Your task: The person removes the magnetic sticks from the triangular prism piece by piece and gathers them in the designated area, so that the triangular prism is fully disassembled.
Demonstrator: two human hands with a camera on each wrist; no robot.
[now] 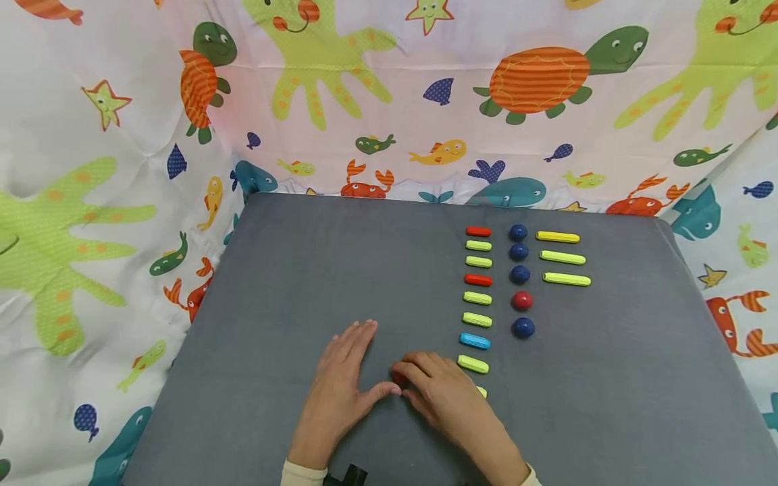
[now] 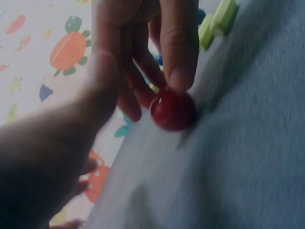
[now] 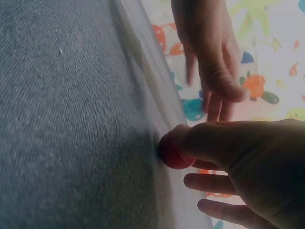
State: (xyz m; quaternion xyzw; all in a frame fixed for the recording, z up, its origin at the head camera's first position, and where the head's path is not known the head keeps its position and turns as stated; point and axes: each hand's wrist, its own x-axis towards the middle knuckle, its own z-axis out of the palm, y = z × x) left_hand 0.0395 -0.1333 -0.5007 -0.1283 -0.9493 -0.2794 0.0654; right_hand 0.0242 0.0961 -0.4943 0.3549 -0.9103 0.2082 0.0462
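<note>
My right hand [image 1: 440,391] pinches a small red ball [image 2: 173,112] between thumb and fingers, close to the grey table surface. In the head view the fingers mostly hide that ball; the right wrist view shows the thumb on it. My left hand [image 1: 343,385] lies just left of the right one, fingers straight, its thumb reaching toward the ball. Whether that thumb touches anything, I cannot tell. Beside the right hand runs a column of short sticks, with a blue stick [image 1: 475,341] and a light green stick [image 1: 473,364] nearest. The right hand partly covers the lowest green stick [image 1: 482,391].
Right of the short sticks stands a column of dark blue balls [image 1: 523,329] with one red ball [image 1: 521,301] among them. Farther right lie three longer yellow-green sticks [image 1: 566,279]. A cloth [image 1: 389,155] printed with sea animals hangs behind the grey table [image 1: 316,263].
</note>
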